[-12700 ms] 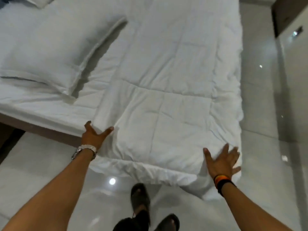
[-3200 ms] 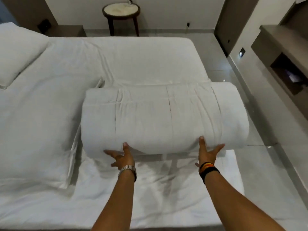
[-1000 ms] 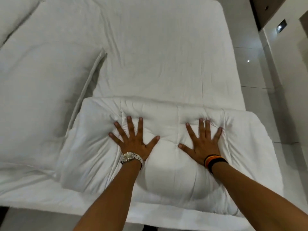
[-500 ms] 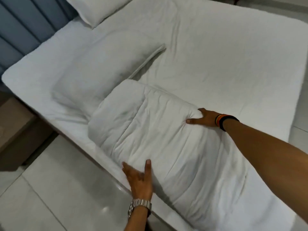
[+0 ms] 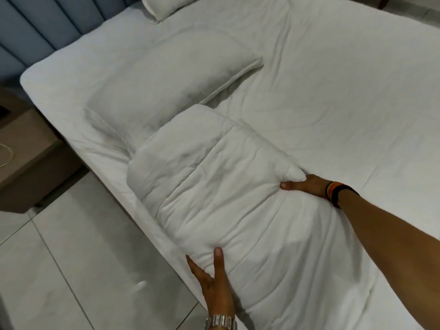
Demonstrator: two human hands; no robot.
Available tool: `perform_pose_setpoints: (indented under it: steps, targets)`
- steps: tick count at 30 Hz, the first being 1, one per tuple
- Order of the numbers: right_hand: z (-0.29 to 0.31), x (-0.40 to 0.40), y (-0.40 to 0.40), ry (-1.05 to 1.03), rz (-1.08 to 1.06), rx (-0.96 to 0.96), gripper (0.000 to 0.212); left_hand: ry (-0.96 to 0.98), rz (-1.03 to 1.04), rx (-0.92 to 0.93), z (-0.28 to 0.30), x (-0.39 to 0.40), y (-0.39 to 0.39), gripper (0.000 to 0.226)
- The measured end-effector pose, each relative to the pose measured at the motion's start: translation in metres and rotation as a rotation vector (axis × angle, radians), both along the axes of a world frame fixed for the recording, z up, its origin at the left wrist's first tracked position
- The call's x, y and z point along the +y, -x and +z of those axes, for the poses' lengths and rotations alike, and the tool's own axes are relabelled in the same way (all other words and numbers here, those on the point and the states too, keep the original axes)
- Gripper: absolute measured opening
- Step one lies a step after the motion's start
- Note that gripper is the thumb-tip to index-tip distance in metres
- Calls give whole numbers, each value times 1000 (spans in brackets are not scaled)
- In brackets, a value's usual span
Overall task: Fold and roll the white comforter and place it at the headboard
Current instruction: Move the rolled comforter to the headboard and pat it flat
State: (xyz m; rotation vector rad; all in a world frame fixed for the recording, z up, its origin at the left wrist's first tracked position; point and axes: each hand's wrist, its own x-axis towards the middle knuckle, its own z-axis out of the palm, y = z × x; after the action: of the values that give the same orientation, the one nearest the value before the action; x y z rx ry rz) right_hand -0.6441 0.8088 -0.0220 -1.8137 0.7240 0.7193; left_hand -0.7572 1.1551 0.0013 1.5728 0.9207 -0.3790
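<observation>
A wide bed (image 5: pixel 345 96) fills most of the view, its white sheet creased in long shallow wrinkles. At the upper left stands a blue-grey padded headboard (image 5: pixel 26 36) with vertical channels. The floor (image 5: pixel 71 270) below the near edge of the bed is pale glossy tile, and a brown bedside table (image 5: pixel 21 151) sits at the left, with a thin pale cord lying on its top.

Two pillows lie toward the headboard end: a large pillow (image 5: pixel 171 79) set at an angle across the sheet, and a second pillow (image 5: pixel 166 5) cut off by the top edge of the view.

The white comforter (image 5: pixel 226 198) lies rolled into a thick bundle along the near side of the bed, its far end touching the large pillow — well short of the headboard itself. The left hand (image 5: pixel 216 282), with a metal watch (image 5: pixel 220 321) on the wrist, presses against the bundle's near side at the bed's edge, its grip half open, thumb up on the fabric and fingers spread below it. The right hand (image 5: pixel 302 185), wearing dark and orange bands (image 5: pixel 338 192) at the wrist, is pushed in against the far side, thumb laid on the cloth — the other fingers are hidden, so whether that grip clasps the fabric I cannot tell.
</observation>
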Motion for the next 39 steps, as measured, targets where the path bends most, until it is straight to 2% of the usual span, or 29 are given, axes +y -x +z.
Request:
perform_pose_setpoints:
  steps: [6, 12, 16, 20, 23, 28, 31, 33, 37, 39]
  targets:
    - [55, 26, 16, -128, -185, -169, 85, 88, -16, -29, 48, 5, -26, 107]
    - [148, 65, -30, -129, -267, -280, 83, 194, -51, -256, 125, 52, -113, 104]
    - [208, 104, -83, -123, -331, -403, 73, 237, -139, -426, 174, 94, -205, 102]
    - [254, 165, -150, -178, -377, -536, 79, 192, -250, -605, 218, 149, -323, 90]
    - [267, 221, -203, -196, -492, -619, 76, 183, -376, -669, 252, 199, -412, 89]
    - [280, 315, -300, -100, -668, -680, 53, 120, -528, -732, 303, 277, -558, 97]
    - [277, 358, -358, -54, -736, -737, 37, 71, -615, -783, 322, 306, -639, 89]
    - [278, 378, -403, -29, -738, -742, 46, 23, -682, -824, 334, 318, -691, 87]
    - [280, 408, -497, 21, -741, -790, 104, -11, -869, -898, 349, 346, -780, 96]
    - [284, 419, -545, 24, -669, -860, 102, -13, -920, -883, 350, 364, -821, 95]
